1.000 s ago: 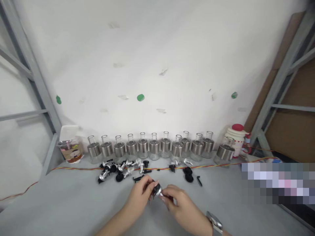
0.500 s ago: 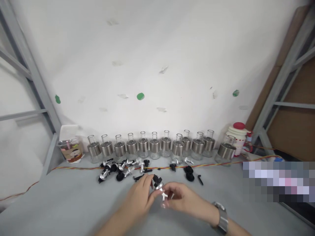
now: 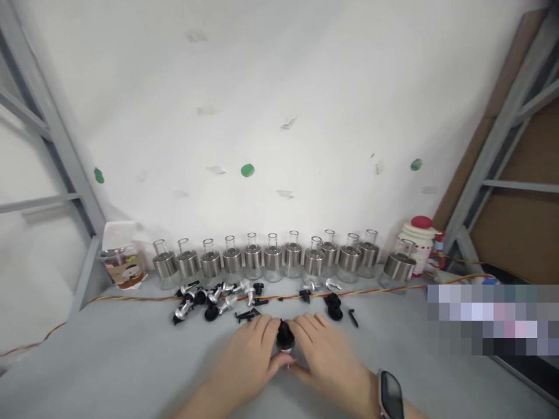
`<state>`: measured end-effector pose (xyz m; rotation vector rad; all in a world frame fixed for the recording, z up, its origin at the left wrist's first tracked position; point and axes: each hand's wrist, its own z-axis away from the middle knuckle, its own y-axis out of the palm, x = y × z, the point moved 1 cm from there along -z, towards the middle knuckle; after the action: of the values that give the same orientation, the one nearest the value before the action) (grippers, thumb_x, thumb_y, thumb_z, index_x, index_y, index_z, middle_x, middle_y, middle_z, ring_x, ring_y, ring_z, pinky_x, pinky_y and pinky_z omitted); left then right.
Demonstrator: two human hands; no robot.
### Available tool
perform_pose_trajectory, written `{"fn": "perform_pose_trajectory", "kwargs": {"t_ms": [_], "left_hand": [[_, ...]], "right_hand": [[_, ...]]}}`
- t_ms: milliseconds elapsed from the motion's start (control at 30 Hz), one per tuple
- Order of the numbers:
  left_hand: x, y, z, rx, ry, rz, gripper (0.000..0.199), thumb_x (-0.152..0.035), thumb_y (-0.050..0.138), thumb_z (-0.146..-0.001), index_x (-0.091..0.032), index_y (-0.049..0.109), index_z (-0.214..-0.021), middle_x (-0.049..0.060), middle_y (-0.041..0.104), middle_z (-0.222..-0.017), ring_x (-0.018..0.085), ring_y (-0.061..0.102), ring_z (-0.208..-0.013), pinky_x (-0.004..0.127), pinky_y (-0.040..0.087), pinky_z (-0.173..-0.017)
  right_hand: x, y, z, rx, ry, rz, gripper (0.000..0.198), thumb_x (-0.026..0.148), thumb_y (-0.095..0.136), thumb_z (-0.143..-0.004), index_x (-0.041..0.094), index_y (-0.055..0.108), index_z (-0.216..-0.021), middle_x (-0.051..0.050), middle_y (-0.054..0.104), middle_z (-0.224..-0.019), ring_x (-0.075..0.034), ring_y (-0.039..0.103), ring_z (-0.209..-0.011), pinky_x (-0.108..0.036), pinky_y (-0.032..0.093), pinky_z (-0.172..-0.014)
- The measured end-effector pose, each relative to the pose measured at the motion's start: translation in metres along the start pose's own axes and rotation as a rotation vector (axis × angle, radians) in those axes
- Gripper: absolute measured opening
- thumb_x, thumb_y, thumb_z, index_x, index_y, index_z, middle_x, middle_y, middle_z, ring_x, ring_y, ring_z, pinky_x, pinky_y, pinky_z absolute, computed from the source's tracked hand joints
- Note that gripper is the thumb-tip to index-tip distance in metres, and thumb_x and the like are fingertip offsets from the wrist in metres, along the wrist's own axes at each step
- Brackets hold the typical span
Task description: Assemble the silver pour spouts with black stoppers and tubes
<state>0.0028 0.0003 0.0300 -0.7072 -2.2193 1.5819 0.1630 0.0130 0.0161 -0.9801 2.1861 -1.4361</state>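
Note:
Between both hands, low in the middle of the head view, is a black-and-silver bottle stopper (image 3: 285,337), its black part facing up. My left hand (image 3: 247,355) closes on it from the left, with the thumb at its silver lower edge. From the other side my right hand (image 3: 325,355) grips it too, fingers curled over its top and thumb underneath. Both thumbs meet below it, and its underside is hidden. Beyond my left hand lies a cluster of silver-and-black stopper parts (image 3: 181,311). Black round caps (image 3: 335,312) and a small black lever (image 3: 353,318) lie beyond my right hand.
Several glass bottles with steel sleeves (image 3: 273,256) line the wall. A red-yellow twisted wire (image 3: 371,291) crosses the grey table (image 3: 109,355). A clear plastic cup (image 3: 126,269) stands at the left, a cream container with red lid (image 3: 419,244) at the right.
The stopper has turned from lying tilted with its silver prongs toward me to black part up. My right hand has rolled over and forward, and both hands now close around it.

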Motion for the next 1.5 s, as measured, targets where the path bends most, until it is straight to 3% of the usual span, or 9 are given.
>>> {"fn": "perform_pose_trajectory", "kwargs": {"t_ms": [167,433,600,767,833,1233,1500], "left_hand": [[-0.003,0.002,0.000,0.011,0.033,-0.031,0.028,-0.038,0.048,-0.080,-0.016,0.050,-0.097,0.008,0.059,-0.091,0.024,0.056,-0.080,0.036,0.048,-0.064],[-0.005,0.003,0.001,0.017,0.066,-0.034,0.023,-0.034,0.051,-0.079,-0.016,0.050,-0.094,0.006,0.059,-0.089,0.023,0.056,-0.079,0.035,0.048,-0.063],[-0.003,-0.002,0.001,-0.023,0.054,-0.025,0.024,-0.035,0.048,-0.080,-0.016,0.050,-0.095,0.008,0.059,-0.091,0.023,0.056,-0.080,0.034,0.048,-0.064],[0.000,-0.007,0.001,-0.029,0.016,0.010,0.026,-0.036,0.050,-0.079,-0.015,0.051,-0.095,0.006,0.059,-0.086,0.022,0.057,-0.078,0.034,0.048,-0.064],[0.000,-0.008,0.000,-0.024,0.018,0.008,0.027,-0.037,0.051,-0.079,-0.015,0.051,-0.096,0.007,0.059,-0.087,0.023,0.057,-0.079,0.035,0.049,-0.065],[-0.005,0.009,0.005,0.009,0.051,-0.005,0.019,-0.029,0.051,-0.079,-0.017,0.050,-0.094,0.007,0.059,-0.091,0.023,0.055,-0.083,0.035,0.049,-0.066],[-0.006,0.008,0.003,-0.042,0.047,0.029,0.018,-0.031,0.051,-0.079,-0.016,0.051,-0.089,0.007,0.058,-0.084,0.022,0.056,-0.076,0.035,0.049,-0.063]], "right_hand": [[0.003,0.006,0.002,-0.036,-0.018,0.074,0.020,0.033,0.062,-0.070,0.017,0.053,-0.076,-0.002,0.055,-0.074,-0.019,0.047,-0.069,-0.033,0.034,-0.063],[0.002,0.001,0.005,-0.046,-0.055,0.022,0.015,0.025,0.064,-0.065,0.016,0.052,-0.069,-0.001,0.055,-0.070,-0.017,0.047,-0.069,-0.031,0.033,-0.066],[0.004,0.000,0.004,-0.051,-0.018,-0.010,0.015,0.022,0.062,-0.065,0.017,0.053,-0.075,-0.002,0.056,-0.074,-0.018,0.048,-0.070,-0.033,0.033,-0.066],[0.006,-0.002,0.002,-0.055,0.042,-0.077,0.044,0.018,0.059,-0.068,0.015,0.044,-0.109,-0.006,0.056,-0.093,-0.022,0.049,-0.082,-0.035,0.032,-0.075],[0.007,-0.003,0.002,-0.043,0.031,-0.105,0.047,0.017,0.058,-0.069,0.015,0.041,-0.113,-0.006,0.056,-0.097,-0.022,0.048,-0.085,-0.036,0.031,-0.078],[0.004,-0.005,0.004,0.053,0.016,-0.078,0.019,0.021,0.060,-0.064,0.018,0.048,-0.078,-0.001,0.053,-0.079,-0.019,0.046,-0.075,-0.031,0.033,-0.070],[0.004,-0.010,0.002,0.060,0.045,-0.155,0.016,0.019,0.057,-0.065,0.018,0.049,-0.079,-0.002,0.053,-0.080,-0.019,0.047,-0.075,-0.033,0.034,-0.072]]}}
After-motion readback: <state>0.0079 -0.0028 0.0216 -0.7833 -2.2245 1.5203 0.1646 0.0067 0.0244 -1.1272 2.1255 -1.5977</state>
